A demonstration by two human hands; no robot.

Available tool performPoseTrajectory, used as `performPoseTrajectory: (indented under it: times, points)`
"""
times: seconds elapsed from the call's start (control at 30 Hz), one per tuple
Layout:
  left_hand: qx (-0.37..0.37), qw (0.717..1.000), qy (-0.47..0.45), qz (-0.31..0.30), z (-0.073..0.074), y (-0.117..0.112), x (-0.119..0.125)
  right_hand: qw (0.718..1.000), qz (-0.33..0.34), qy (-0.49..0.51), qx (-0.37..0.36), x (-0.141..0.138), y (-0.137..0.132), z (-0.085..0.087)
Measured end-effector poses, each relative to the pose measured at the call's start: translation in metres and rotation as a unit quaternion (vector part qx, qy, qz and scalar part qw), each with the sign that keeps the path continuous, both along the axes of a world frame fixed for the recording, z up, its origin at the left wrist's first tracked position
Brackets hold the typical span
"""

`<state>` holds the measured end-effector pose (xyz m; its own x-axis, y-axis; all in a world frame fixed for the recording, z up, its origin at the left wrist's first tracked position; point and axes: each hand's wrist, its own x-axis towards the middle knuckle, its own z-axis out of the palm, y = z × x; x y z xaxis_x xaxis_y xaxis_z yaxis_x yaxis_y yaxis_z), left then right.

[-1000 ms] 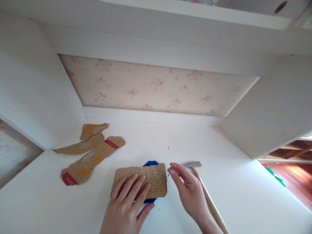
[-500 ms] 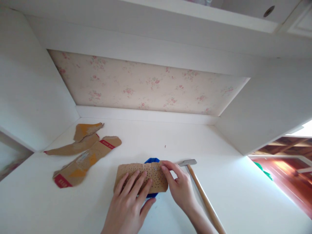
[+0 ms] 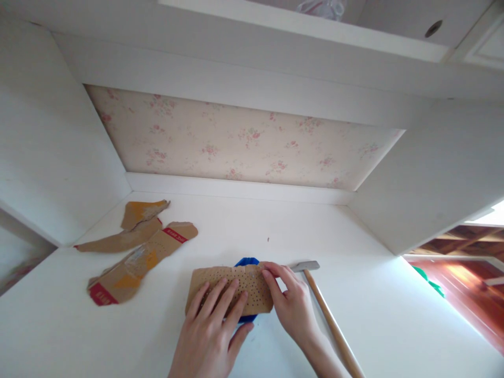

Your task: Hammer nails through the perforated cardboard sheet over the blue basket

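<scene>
From the head view, the cardboard [image 3: 255,293] with lots of little holes lies over a blue thing [image 3: 247,261] on the white surface [image 3: 386,310]. The left hand [image 3: 210,325] rests flat on it, fingers spread, gripping nothing. The right hand [image 3: 295,302] has finger and thumb pinched at the top right corner; what's between them is too small to tell. Press gently with the flat hand so nothing slides, and pinch lightly so the corner doesn't tear.

Floral wallpaper [image 3: 244,139] behind white cabinetry [image 3: 244,79] and a glossy reddish floor [image 3: 472,299] suggest a home.
</scene>
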<state>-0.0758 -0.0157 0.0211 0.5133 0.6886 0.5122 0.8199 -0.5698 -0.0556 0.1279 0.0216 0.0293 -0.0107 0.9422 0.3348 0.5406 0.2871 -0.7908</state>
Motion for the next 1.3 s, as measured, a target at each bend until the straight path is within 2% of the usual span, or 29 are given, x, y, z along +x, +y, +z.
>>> performPoseTrajectory:
  times: [0.4, 0.63, 0.73, 0.83, 1.0, 1.17, 1.3]
  points:
    - [-0.003, 1.0, 0.007, 0.006, -0.002, 0.0, 0.0, 0.999, 0.009, -0.035, 0.012, 0.002, -0.001, 0.001]
    - [-0.006, 1.0, -0.016, -0.001, 0.003, 0.0, 0.001, 0.998, 0.018, -0.055, 0.026, 0.004, 0.0, 0.0]
    - [-0.026, 0.998, -0.064, 0.005, 0.01, 0.002, 0.004, 0.998, 0.017, -0.055, 0.025, 0.004, 0.0, 0.0]
    - [-0.076, 0.989, -0.124, 0.006, 0.023, 0.011, 0.01, 0.998, 0.014, -0.053, 0.02, 0.004, 0.0, -0.001]
    - [-0.196, 0.963, -0.181, -0.042, 0.043, 0.037, 0.028, 0.999, 0.014, -0.047, 0.015, 0.004, -0.001, -0.002]
    - [-0.216, 0.947, -0.228, -0.074, 0.038, 0.059, 0.044, 0.999, 0.014, -0.042, 0.01, 0.007, 0.0, -0.005]
    - [-0.212, 0.939, -0.255, -0.092, 0.03, 0.063, 0.048, 0.999, 0.018, -0.048, 0.009, 0.01, 0.001, -0.011]
